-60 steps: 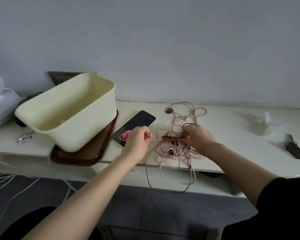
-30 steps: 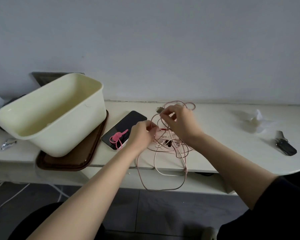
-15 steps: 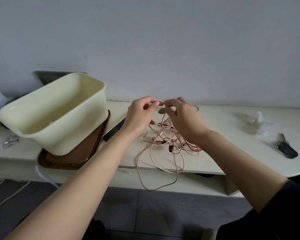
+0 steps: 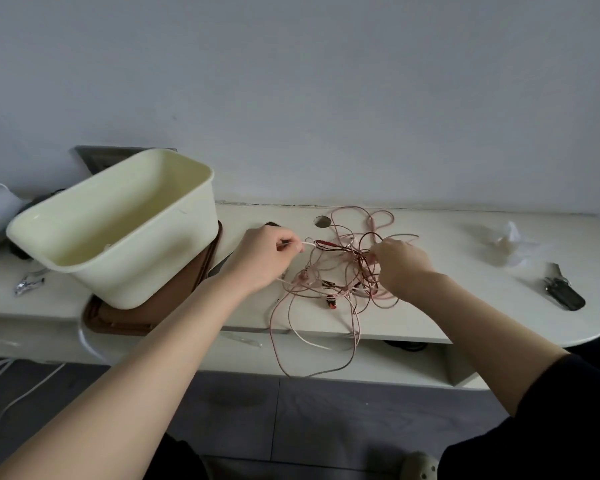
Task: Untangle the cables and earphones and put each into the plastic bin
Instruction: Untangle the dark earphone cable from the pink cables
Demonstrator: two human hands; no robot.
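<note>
pink, white and dark red strands make up the tangle [image 4: 343,271]. it lies on the pale table [image 4: 465,313] between the two hands, with its knot right under the right fingertips. the left hand [image 4: 260,258] has thumb and forefinger pressed together on the tip of a white cable [image 4: 308,243], the other fingers curled in behind. from that pinch the cable runs toward the right fingers and into the knot. the right hand [image 4: 400,265] is palm down, its fingers curled into the middle of the tangle and gripping strands there. the fingertips are buried among the wires, so i cannot tell which strand they hold. loops spread beyond the right fingers toward the wall, beside a round hole [image 4: 322,221] in the table, and longer loops hang over the near edge below both hands. the cream plastic bin [image 4: 125,271] sits on a brown tray [image 4: 118,323] on the far side of the left hand, apart from its fingers. a dark phone [image 4: 219,268] shows just behind the left wrist. a black key fob [image 4: 565,294] and a crumpled clear wrapper [image 4: 506,242] lie well beyond the right hand.
</note>
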